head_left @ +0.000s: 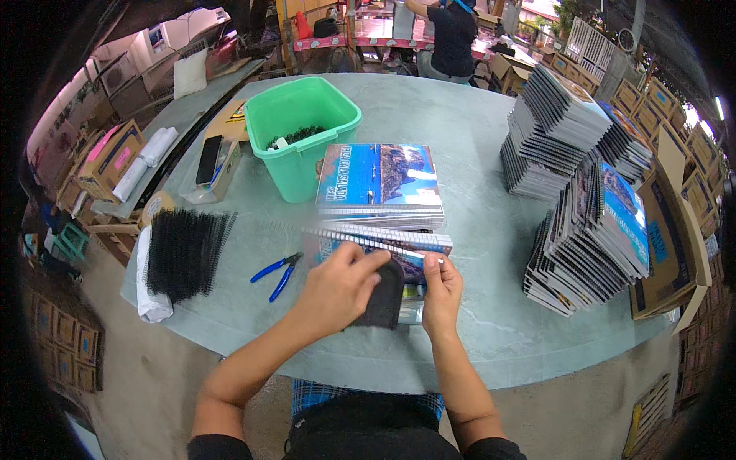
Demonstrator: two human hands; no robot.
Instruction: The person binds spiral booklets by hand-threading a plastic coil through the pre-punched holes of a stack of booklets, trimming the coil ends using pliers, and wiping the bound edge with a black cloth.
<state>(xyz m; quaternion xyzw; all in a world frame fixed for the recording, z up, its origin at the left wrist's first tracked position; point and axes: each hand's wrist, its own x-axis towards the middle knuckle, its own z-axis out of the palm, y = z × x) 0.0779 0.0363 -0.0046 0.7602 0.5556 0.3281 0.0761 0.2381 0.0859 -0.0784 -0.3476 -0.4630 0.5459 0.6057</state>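
Just in front of me, a notebook [429, 244] stands with its punched edge up, a black spiral coil running along that edge. The coil's free end sticks out to the left, blurred by motion. My left hand [341, 287] has its fingers curled against the coil near the middle of the edge. At the right end, my right hand [442, 299] pinches the notebook's corner between thumb and fingers. Below the hands lies a black rounded pad [383, 303]. Directly behind is a stack of notebooks [387, 180] with blue seaside covers.
Left are blue-handled cutters [276, 274], a pile of black coils [188, 253], a green bin [295, 169] with dark coil scraps and a phone [208, 159]. Tall stacks of bound notebooks [586, 230] and an open carton [667, 245] stand right. Another person [452, 38] sits beyond the table.
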